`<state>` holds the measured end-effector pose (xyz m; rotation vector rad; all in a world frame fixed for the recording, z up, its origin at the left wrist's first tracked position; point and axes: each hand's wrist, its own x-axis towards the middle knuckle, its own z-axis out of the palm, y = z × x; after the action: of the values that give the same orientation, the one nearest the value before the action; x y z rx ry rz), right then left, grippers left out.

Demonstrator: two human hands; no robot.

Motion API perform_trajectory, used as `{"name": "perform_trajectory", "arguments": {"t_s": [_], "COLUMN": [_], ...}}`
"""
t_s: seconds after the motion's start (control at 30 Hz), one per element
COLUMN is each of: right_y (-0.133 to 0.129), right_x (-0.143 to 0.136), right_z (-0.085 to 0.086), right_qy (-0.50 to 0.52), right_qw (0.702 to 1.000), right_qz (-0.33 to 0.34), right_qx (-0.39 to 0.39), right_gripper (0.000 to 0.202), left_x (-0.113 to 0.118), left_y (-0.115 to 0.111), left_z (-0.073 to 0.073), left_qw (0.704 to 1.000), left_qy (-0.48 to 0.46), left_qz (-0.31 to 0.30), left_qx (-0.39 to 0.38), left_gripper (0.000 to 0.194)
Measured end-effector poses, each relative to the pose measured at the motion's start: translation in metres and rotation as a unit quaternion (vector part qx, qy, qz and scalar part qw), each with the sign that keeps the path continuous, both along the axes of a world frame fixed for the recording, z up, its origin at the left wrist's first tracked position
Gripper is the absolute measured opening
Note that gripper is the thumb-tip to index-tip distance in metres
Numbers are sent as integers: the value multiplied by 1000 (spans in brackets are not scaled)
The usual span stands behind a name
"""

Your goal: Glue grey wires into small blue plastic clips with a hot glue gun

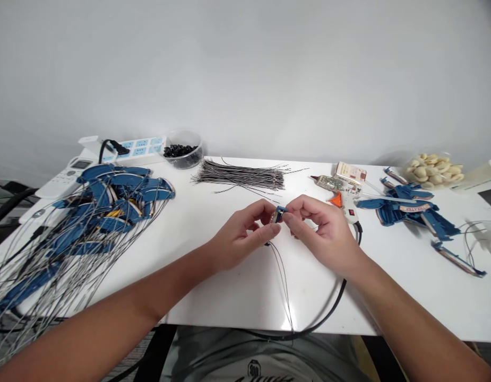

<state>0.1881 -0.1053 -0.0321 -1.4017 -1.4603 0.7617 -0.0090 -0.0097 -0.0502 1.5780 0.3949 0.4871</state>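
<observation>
Over the middle of the white table, my left hand pinches a small blue plastic piece with a pale edge between thumb and fingers. My right hand closes on the right end of the same piece, its thumb and index fingertip pressed against it. Fingers cover most of the piece, so its full shape is hidden. Two thin dark wires hang below the hands and run down to the table's front edge. Beyond the hands lies a bundle of thin dark cut wires.
At left, blue pieces trail many wires, near a power strip and a clear bowl of black parts. At right lie a glue gun, its black cable, more blue pieces and a container of cream-coloured pieces.
</observation>
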Motion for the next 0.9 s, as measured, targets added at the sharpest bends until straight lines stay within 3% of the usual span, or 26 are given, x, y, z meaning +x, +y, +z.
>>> {"name": "perform_trajectory", "arguments": {"t_s": [0.13, 0.3, 0.57, 0.9], "right_y": [-1, -2, -1, -3], "right_x": [-2, -5, -7, -11], "right_z": [-2, -2, -5, -4], "right_qy": [4, 5, 5, -11], "right_qw": [1000, 1000, 1000, 1000], "right_qz": [3, 6, 2, 29], "right_qx": [-3, 13, 19, 0], "right_gripper": [17, 15, 12, 16], "left_x": [-1, -1, -2, -4], "left_y": [-2, -5, -4, -3], "left_z": [0, 0, 12, 7], "left_qw": [1000, 999, 993, 966], "left_qy": [2, 26, 55, 40], "left_qz": [-11, -12, -4, 21], "left_qx": [-8, 36, 108, 254], "left_gripper": [31, 38, 38, 32]}}
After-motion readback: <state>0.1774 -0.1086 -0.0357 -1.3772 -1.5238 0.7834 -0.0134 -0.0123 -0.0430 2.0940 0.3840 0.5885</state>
